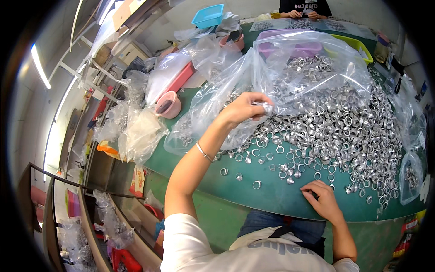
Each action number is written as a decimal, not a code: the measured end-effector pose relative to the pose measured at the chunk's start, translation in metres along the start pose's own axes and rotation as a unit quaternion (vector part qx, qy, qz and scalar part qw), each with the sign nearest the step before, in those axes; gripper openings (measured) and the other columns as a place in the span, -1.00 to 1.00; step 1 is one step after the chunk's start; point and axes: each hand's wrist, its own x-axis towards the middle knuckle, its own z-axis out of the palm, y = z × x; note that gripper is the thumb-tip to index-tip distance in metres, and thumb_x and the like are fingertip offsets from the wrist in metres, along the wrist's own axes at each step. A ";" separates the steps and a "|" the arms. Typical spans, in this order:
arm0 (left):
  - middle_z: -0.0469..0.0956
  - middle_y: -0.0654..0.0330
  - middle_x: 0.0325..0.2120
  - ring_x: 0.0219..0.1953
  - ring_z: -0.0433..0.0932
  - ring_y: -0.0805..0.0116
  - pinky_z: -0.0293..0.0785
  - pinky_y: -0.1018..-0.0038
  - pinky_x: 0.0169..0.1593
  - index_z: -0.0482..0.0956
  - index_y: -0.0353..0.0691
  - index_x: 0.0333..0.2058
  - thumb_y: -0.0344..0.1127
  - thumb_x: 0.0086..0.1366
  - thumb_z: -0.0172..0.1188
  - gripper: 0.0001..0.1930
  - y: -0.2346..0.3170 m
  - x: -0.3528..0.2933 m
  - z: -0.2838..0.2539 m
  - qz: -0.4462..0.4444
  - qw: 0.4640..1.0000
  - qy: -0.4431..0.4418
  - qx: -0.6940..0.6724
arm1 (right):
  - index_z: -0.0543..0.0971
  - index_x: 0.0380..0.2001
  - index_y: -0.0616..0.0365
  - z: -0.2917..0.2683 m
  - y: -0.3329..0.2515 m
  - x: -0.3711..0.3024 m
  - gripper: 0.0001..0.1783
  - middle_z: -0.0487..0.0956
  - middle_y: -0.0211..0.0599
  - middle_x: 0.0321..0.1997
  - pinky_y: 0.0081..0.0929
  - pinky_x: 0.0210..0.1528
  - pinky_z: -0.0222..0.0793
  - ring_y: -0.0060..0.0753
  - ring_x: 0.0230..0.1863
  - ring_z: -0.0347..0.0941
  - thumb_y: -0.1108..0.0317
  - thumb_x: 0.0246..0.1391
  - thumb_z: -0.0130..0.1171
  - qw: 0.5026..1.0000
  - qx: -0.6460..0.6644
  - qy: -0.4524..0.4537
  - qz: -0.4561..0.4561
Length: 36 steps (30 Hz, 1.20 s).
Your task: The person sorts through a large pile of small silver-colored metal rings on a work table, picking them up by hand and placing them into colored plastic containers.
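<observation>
A large heap of silver-coloured metal rings (pixel 340 122) spreads over the green table (pixel 217 183), partly under a big clear plastic bag (pixel 226 102). My left hand (pixel 247 109) reaches over the heap's left side, its fingers closed on a bunched, whitish part of the bag. A silver bangle (pixel 204 152) circles that wrist. Near the table's front edge, my right hand (pixel 321 199) rests with loosely bent fingers, thumb apart, holding nothing visible. Its fingertips are close to a few loose rings. More single rings (pixel 257 184) lie scattered between my two hands.
A purple tray (pixel 290 43) and a lime-green tray (pixel 358 45) stand behind the heap. On the left are a pink cup (pixel 168 105), a red tray (pixel 179 81) and other plastic bags (pixel 140 131). Another person's hands (pixel 303 15) work at the far end. Ring-filled bag (pixel 411 177) lies at right.
</observation>
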 end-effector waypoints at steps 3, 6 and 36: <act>0.42 0.25 -0.55 -0.58 0.34 0.58 0.22 0.68 -0.52 0.51 -0.38 -0.25 -0.56 0.05 0.05 -0.76 0.027 0.017 0.023 0.000 0.995 -0.072 -0.071 | 0.56 -0.40 0.23 -0.001 0.001 0.000 -0.89 0.53 -0.25 -0.41 -0.45 -0.35 0.33 -0.27 -0.37 0.43 0.48 -0.07 0.16 1.000 -0.010 -0.006 0.000; 0.41 0.13 -0.37 -0.41 0.38 0.46 0.37 0.55 -0.35 0.38 -0.38 -0.03 -0.60 0.04 0.08 -0.56 0.044 0.066 0.043 0.054 0.966 0.010 -0.251 | 0.56 -0.40 0.23 0.000 0.001 0.002 -0.89 0.53 -0.25 -0.41 -0.44 -0.35 0.33 -0.27 -0.37 0.43 0.49 -0.07 0.16 1.000 -0.012 -0.009 -0.001; 0.47 -0.10 -0.22 -0.14 0.47 -0.07 0.41 0.20 -0.09 0.56 -0.27 -0.36 -0.51 0.02 0.07 -0.83 -0.092 0.026 -0.064 -0.023 0.835 0.258 0.485 | 0.55 -0.43 0.24 0.003 0.004 0.000 -0.91 0.53 -0.25 -0.41 -0.41 -0.34 0.31 -0.25 -0.37 0.42 0.50 -0.08 0.15 0.999 -0.028 0.015 -0.032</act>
